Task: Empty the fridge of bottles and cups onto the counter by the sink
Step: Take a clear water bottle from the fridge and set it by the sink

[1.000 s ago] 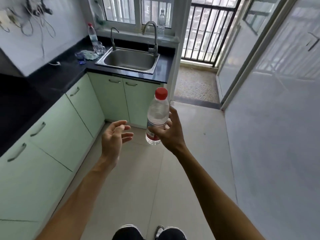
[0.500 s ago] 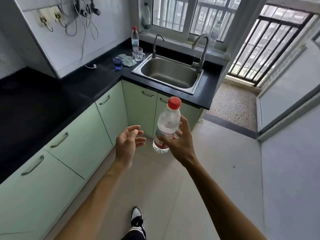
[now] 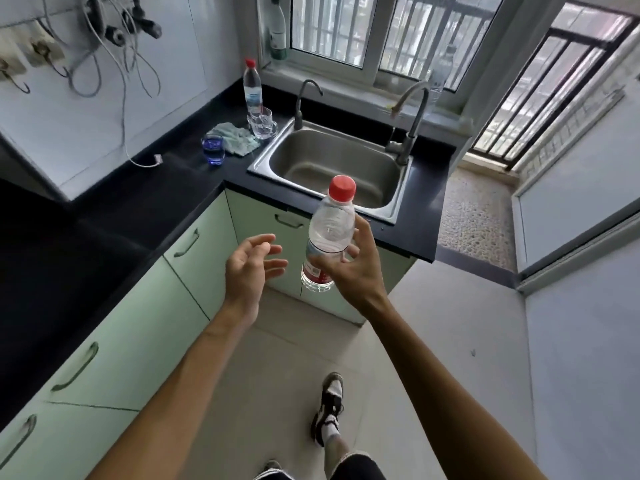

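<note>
- Currently, the carrying step is in hand: the right hand (image 3: 349, 268) is clamped around the lower body of a red-capped water bottle (image 3: 329, 237), held upright in the air in front of the sink (image 3: 332, 168), above the floor and not yet over the counter (image 3: 166, 174).
- Left hand (image 3: 249, 268): empty, fingers spread and loosely curled, just beside the bottle but apart from it.
- Already set on the counter to the left of the sink: a second red-capped bottle (image 3: 252, 86), a clear glass (image 3: 262, 123), a blue cup (image 3: 213, 148) and a pale cloth (image 3: 235, 138).
- Next move, as a judgement: the bottle must be brought forward and to the left over the dark counter, and lowered upright onto a bare patch near the blue cup, avoiding the cloth and the glass so nothing tips.
- Compared with the frame half a second earlier: the sink and counter fill more of the view, so the person has stepped closer; the grip on the bottle and the open left hand are unchanged, and one shoe (image 3: 329, 407) now shows further forward.
</note>
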